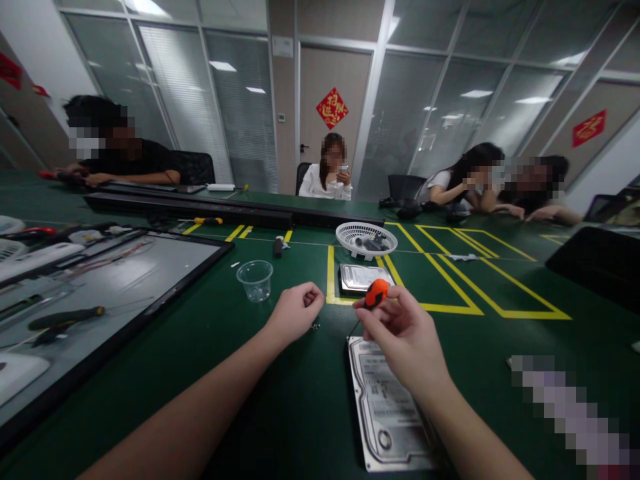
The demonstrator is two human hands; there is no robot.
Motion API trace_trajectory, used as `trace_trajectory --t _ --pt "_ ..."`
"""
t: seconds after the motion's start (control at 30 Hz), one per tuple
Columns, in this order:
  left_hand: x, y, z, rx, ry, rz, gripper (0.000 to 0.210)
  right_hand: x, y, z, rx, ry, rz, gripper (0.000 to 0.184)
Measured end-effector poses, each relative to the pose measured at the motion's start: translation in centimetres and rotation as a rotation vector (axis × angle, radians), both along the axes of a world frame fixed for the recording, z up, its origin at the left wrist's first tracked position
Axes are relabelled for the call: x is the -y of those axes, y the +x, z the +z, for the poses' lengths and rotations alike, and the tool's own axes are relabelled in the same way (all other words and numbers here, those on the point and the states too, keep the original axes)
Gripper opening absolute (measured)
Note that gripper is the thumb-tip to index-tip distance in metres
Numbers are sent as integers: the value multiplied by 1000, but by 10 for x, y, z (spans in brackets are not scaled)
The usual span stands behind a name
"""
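My right hand (400,327) grips an orange and black screwdriver (376,293) by its handle. Its thin shaft points down at the far left corner of a silver hard drive (385,407), which lies flat on the green table in front of me. Fingers curled, my left hand (299,308) rests low over the table, left of the drive. Whatever those fingers may hold is hidden. A few small screws (315,327) lie right beside it. Beyond my hands sits a second hard drive (357,277), partly behind the screwdriver. A clear plastic cup (256,283) stands left of my left hand.
A white basket (367,241) with small dark parts stands farther back. On the left, a large flat panel (150,267) carries tools, including a dark-handled screwdriver (67,319). Yellow tape (450,308) marks the table (240,393). Several people sit around the far side.
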State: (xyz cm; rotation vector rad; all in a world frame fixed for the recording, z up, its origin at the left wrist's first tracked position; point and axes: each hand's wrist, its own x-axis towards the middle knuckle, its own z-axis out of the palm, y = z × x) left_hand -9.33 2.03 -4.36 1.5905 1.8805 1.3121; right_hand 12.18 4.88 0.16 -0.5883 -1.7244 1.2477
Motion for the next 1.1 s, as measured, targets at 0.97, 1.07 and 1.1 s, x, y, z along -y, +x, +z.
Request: trace_trajectory --t 0.97,1.07,1.1 --pt "0 0 0 11 5 -7 21 1 0 0 -18 -4 0 20" --pt "0 0 -1 12 3 -6 21 2 0 -1 -42 -6 23 21" --pt "0 -1 -2 12 4 -5 21 2 0 -1 -40 4 35 22"
